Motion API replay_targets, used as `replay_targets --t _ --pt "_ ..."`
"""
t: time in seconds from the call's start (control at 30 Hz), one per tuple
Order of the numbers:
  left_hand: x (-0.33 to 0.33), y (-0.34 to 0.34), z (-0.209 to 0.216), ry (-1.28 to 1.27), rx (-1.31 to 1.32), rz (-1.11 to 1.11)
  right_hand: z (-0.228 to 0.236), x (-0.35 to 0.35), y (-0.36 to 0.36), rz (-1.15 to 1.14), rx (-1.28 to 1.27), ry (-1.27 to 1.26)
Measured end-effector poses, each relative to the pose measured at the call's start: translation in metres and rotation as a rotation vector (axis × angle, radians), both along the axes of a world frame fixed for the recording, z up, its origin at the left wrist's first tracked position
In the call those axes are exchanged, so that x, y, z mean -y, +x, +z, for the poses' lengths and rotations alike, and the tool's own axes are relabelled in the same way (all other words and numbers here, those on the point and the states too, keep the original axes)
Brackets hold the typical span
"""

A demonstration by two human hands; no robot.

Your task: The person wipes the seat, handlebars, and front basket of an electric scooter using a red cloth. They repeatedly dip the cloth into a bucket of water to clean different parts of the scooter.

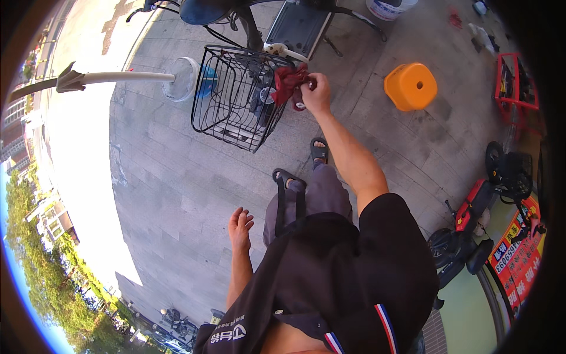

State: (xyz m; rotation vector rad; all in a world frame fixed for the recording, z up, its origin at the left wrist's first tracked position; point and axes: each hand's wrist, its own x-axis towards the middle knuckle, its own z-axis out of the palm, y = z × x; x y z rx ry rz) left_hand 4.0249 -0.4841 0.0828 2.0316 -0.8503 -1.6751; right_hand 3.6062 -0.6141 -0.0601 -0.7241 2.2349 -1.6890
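Note:
My right hand [317, 94] is closed on a crumpled dark red cloth [288, 84] at the right rim of a black wire basket [239, 143]. The cloth hangs over that rim. A small round dark red part, partly hidden, shows just under my fingers. Above the basket is a dark two-wheeler with a blue-black seat [203, 10]. Through the wires some dark and grey items are visible, too obscured to name. My left hand [240, 229] hangs beside my left leg, holding nothing, its fingers slightly bent and apart.
An orange plastic stool [411, 87] stands to the right, with a red metal rack [517, 97] beyond it. At left, a white pole [127, 76] rises from a pale bucket [178, 82]. A white tub [390, 8] sits far ahead; a red scooter [471, 203] is at right.

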Motion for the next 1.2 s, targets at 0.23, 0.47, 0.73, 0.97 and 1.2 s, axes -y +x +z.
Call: replay_targets --t 0.23,0.47,0.73,0.97,1.2 --pt "-0.014 0.046 0.008 0.084 0.089 -0.042 -0.057 0.046 0.019 -0.019 0.270 -0.303" --pt "-0.019 0.095 -0.009 0.112 0.072 -0.122 -0.062 -0.036 0.208 -0.010 0.323 0.023" --pt "-0.007 0.148 -0.018 0.108 0.192 -0.157 -0.090 -0.050 0.212 0.492 0.808 0.396" --pt "-0.071 0.128 -0.021 0.223 0.209 -0.005 -0.117 0.057 -0.010 -0.189 0.667 0.006" --pt "-0.124 0.071 -0.040 0.343 0.223 -0.080 -0.149 0.043 0.064 -0.373 0.371 -0.011"
